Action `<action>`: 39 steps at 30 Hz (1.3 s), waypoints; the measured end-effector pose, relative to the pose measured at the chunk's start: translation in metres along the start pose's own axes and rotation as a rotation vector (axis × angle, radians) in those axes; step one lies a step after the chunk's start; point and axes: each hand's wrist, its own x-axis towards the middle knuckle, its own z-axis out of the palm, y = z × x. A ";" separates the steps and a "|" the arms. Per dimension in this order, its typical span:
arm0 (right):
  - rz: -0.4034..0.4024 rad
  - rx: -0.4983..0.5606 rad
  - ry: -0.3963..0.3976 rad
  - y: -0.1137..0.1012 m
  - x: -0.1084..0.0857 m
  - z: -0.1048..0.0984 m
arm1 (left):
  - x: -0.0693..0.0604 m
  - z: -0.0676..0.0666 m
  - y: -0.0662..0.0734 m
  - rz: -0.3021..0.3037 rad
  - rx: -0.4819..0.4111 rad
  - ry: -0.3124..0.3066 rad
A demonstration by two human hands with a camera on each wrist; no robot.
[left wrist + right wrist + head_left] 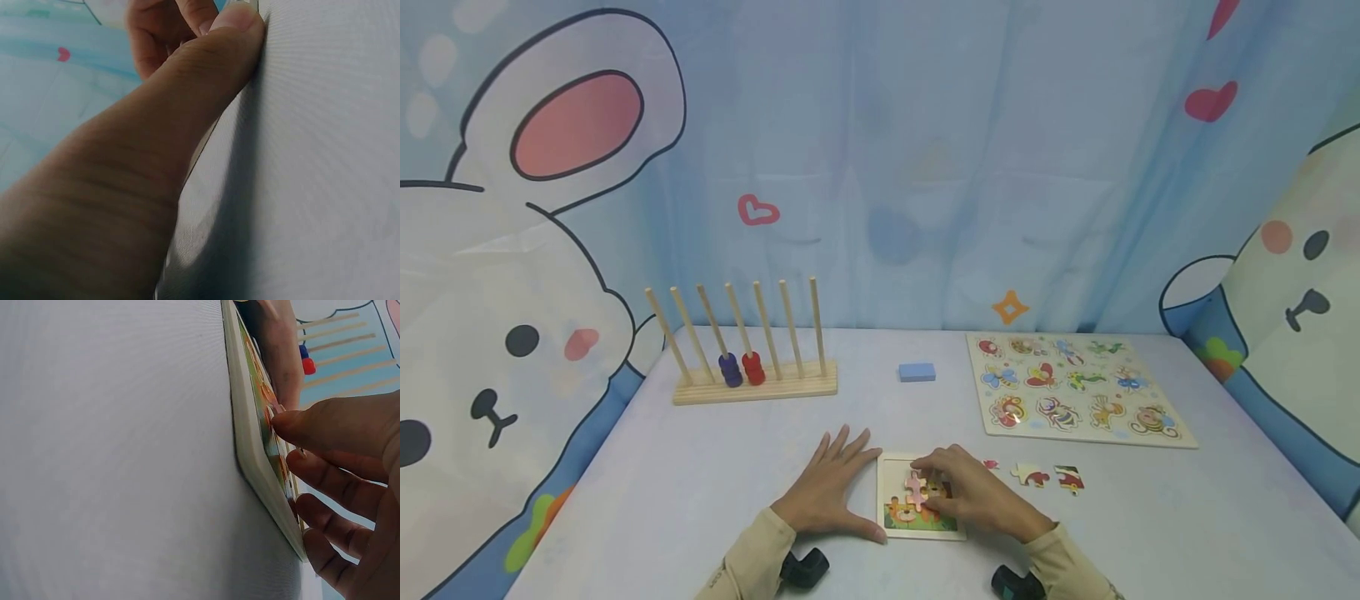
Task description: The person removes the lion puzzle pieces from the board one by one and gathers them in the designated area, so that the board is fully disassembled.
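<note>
Just within the pinching right hand [970, 492], pink piece [915, 492], spread left hand [831, 492] touching frame [925, 535]

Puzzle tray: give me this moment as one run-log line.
puzzle tray: partly filled | left hand: at its left edge | right hand: pinches pink piece over it | loose pieces: right of tray

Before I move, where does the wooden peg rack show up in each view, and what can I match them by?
Head: the wooden peg rack stands left of centre, mostly just below mid-height.
Left wrist: not in it.
Right wrist: partly visible at upper right, its pegs running sideways.
Shared landmark: the left hand, in all three views.
</note>
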 end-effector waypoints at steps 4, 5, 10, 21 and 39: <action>0.003 -0.020 -0.001 -0.001 0.000 -0.001 | 0.001 0.000 0.000 -0.003 0.006 -0.004; 0.005 -0.021 -0.003 -0.001 0.001 -0.001 | 0.001 0.000 0.000 -0.005 0.007 -0.004; 0.010 -0.030 -0.010 -0.001 0.001 -0.002 | 0.000 0.000 0.000 -0.004 0.004 -0.002; -0.048 0.006 0.024 0.001 -0.003 -0.004 | -0.001 -0.001 0.001 0.001 -0.001 0.002; -0.042 0.155 -0.005 0.010 -0.012 -0.021 | 0.000 0.000 0.001 0.000 0.012 0.010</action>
